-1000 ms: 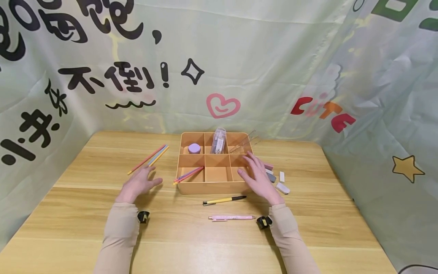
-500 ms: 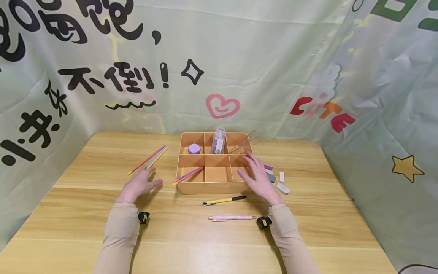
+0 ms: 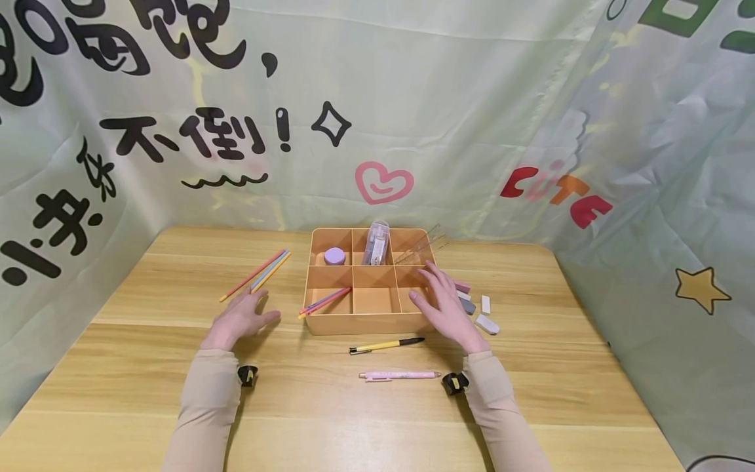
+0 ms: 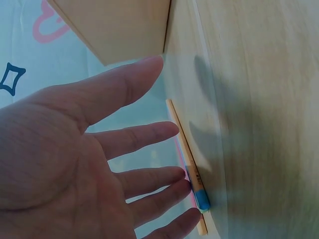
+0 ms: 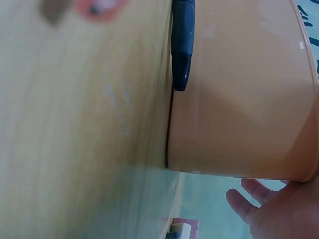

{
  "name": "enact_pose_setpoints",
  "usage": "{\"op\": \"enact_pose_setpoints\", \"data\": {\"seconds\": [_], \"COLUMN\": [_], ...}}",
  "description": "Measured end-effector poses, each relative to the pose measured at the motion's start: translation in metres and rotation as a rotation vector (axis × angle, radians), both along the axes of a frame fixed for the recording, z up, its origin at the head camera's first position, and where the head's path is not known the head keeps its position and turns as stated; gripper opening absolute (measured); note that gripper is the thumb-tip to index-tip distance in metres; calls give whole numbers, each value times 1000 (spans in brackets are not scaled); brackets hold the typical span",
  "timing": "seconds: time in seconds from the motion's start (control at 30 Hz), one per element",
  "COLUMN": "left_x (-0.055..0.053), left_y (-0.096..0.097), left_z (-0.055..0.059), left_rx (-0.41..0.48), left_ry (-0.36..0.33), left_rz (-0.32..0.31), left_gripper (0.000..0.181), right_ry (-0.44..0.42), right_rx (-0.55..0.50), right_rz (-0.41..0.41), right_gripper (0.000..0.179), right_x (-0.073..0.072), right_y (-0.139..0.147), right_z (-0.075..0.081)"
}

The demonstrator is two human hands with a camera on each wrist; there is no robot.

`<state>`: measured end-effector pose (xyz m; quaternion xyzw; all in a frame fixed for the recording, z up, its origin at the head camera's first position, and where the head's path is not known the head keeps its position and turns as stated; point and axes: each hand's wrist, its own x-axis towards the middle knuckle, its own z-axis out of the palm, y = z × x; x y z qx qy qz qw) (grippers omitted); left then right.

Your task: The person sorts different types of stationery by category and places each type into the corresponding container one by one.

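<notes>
Organizer (image 3: 368,324) between spread left hand (image 3: 240,320) and spread right hand (image 3: 449,311)

Read as a clock centred on the six-compartment organizer, twelve toward the hanging cloth (image 3: 448,98), the left hand sits between eight and nine, its fingers (image 4: 149,181) apart. Loose pencils (image 3: 272,269) lie at nine on the desk (image 3: 307,426), just beyond the fingertips; contact cannot be told. Inside, bundled pencils (image 3: 326,301) lean over the rim at eight, a purple-topped jar (image 3: 334,256) stands at ten and a clear case (image 3: 376,244) tilts at twelve. A yellow pen (image 3: 385,345) and pink pen (image 3: 400,375) lie between five and six. Clear strips (image 3: 420,246) jut out at two. The right hand is between three and four by the organizer's side, fingers (image 5: 240,204) parted; whether they touch it is unclear. Erasers (image 3: 487,324) lie just outside, near four.
</notes>
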<state>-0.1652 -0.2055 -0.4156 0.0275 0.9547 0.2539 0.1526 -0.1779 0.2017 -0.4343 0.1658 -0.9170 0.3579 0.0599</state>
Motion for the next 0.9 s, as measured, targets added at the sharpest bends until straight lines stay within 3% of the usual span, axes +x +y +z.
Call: {"op": "enact_pose_setpoints", "data": {"seconds": [0.47, 0.7, 0.9], "left_x": [0, -2, -1], "left_y": [-2, -4, -5], "left_z": [0, -3, -1], "left_rx": [-8, 37, 87], "left_ry": [15, 53, 27], "left_rz": [1, 30, 81], "left_gripper": [72, 35, 30], "right_ry": [-7, -12, -11], "right_rx": [-3, -3, -3], "right_rz": [-1, -2, -3], "right_gripper": [60, 61, 61], "right_x": [-1, 0, 0], "right_y": [0, 0, 0], "right_z": [0, 0, 1]}}
